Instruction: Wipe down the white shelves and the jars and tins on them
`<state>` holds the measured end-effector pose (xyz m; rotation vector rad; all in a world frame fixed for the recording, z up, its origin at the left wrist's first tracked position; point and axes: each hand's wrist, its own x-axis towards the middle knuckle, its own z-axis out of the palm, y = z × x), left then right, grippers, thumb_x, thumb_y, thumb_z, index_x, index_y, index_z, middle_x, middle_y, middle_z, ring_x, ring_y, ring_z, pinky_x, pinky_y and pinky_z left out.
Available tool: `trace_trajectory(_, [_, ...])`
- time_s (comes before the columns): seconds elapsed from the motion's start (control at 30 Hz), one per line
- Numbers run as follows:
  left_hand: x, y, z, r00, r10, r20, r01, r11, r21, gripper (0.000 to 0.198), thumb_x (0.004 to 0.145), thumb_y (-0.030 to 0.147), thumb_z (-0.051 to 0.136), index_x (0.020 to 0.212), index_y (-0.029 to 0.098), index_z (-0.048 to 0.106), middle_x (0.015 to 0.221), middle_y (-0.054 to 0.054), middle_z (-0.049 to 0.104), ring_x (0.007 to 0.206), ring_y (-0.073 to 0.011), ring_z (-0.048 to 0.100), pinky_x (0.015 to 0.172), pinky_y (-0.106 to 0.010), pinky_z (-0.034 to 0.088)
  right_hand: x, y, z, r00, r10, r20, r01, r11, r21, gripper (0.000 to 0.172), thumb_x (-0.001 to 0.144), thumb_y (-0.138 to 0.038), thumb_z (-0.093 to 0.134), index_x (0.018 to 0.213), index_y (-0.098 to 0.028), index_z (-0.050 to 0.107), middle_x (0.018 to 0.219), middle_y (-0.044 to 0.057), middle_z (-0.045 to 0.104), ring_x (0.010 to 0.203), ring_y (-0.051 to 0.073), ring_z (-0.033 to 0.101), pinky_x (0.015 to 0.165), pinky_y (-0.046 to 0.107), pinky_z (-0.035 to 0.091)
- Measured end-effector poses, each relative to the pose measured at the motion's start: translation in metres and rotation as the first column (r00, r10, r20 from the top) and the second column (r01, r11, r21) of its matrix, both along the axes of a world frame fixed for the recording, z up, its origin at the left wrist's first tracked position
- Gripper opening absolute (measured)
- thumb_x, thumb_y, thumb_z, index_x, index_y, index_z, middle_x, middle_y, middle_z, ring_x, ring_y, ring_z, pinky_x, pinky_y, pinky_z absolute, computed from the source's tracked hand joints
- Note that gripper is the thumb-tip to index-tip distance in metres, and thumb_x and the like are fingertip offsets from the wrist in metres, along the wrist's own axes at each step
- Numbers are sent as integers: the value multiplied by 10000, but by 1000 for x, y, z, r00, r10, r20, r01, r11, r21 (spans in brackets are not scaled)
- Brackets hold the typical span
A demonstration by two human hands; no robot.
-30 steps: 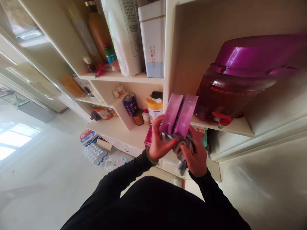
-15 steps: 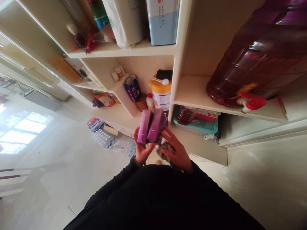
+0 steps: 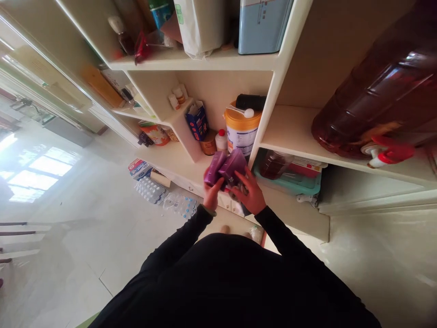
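Two purple boxes (image 3: 226, 166) are held side by side in front of the lower shelf (image 3: 170, 160) of a cream cupboard. My left hand (image 3: 212, 196) grips them from below and the left. My right hand (image 3: 251, 196) is closed against their right side, with a crumpled greyish cloth (image 3: 241, 191) bunched under its fingers. Just behind the boxes stand a white tub with an orange lid (image 3: 241, 132) and a small white bottle with a red cap (image 3: 221, 140).
A big jar of red liquid with a red tap (image 3: 375, 114) fills the right shelf. A teal tray (image 3: 290, 184) sits below it. A blue carton (image 3: 197, 123) and a brown jar (image 3: 208, 145) share the lower shelf. Packs of water bottles (image 3: 164, 198) lie on the floor.
Both hands have carried the purple boxes down from the red jar's shelf to the lower shelf beside the orange-lidded tub. The camera has tilted downward.
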<state>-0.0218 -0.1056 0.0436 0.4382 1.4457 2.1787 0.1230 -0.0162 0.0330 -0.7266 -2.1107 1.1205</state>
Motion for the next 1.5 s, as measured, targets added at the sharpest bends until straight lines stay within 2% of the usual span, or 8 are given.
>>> trace_trajectory(0.3, [-16, -19, -9, 991, 67, 114, -59, 995, -77, 778, 645, 502, 1001, 1309, 206, 725, 1116, -65, 803, 1000, -208, 754, 928, -321, 599, -11, 13, 3, 981, -78, 180, 20, 953, 301, 486, 1001, -333, 683, 1483, -273, 664, 1657, 103, 578, 1444, 310, 650, 1109, 458, 638])
trace_trajectory(0.43, [-32, -28, 1, 971, 200, -130, -213, 972, -101, 775, 727, 466, 955, 1408, 228, 671, 1278, -86, 781, 1135, -236, 757, 1027, -356, 605, -16, 14, 4, 972, -74, 225, -9, 938, 345, 434, 990, -299, 668, 1418, -250, 721, 1605, 125, 609, 1336, 308, 708, 1033, 435, 666])
trace_trajectory(0.63, [-46, -11, 32, 535, -96, -840, -167, 962, -217, 621, 923, 268, 742, 1527, 239, 602, 1592, -135, 627, 1504, -295, 589, 1287, -488, 480, -17, 14, 0, 981, -80, 177, 14, 938, 346, 452, 969, -297, 670, 1415, -249, 715, 1599, 130, 612, 1388, 312, 674, 1051, 445, 649])
trace_trajectory(0.83, [-36, 25, 43, 150, -518, -842, -203, 817, -539, 666, 895, 136, 701, 1548, 253, 640, 1734, -140, 496, 1647, -380, 404, 1346, -588, 377, 10, 14, 4, 978, -204, -40, 207, 968, 141, 330, 909, -415, 687, 1177, -224, 706, 1266, 147, 749, 1176, 308, 716, 1046, 488, 601])
trace_trajectory(0.97, [-26, 31, 39, 74, -674, -735, -222, 708, -671, 820, 840, 276, 825, 1621, 225, 578, 1802, -183, 381, 1716, -468, 241, 1387, -687, 205, 47, 12, 14, 944, -329, -19, 321, 931, -172, 355, 870, -563, 712, 1009, -238, 690, 921, 40, 723, 780, 217, 643, 812, 396, 564])
trace_trajectory(1.2, [-19, 35, 48, 43, -747, -664, -267, 631, -728, 814, 906, 396, 791, 1656, 216, 531, 1830, -187, 318, 1727, -464, 218, 1382, -718, 169, 87, 5, 34, 893, -441, -90, 354, 812, -465, 431, 791, -645, 780, 951, -250, 720, 927, 28, 739, 901, 218, 672, 876, 368, 543])
trace_trajectory(1.37, [-28, 35, 53, 61, -671, -739, -262, 703, -661, 872, 868, 414, 839, 1653, 198, 527, 1825, -195, 326, 1722, -484, 218, 1372, -738, 205, 107, 5, 51, 805, -566, -177, 366, 709, -603, 497, 735, -690, 859, 926, -245, 748, 916, 18, 724, 856, 185, 652, 803, 316, 550])
trace_trajectory(1.5, [-28, 37, 65, 110, -396, -911, -99, 908, -407, 713, 885, 378, 838, 1549, 237, 622, 1688, -188, 555, 1641, -456, 429, 1330, -710, 376, 121, 8, 63, 752, -602, -269, 285, 664, -691, 533, 711, -726, 889, 884, -248, 729, 825, 3, 701, 742, 185, 643, 685, 316, 574])
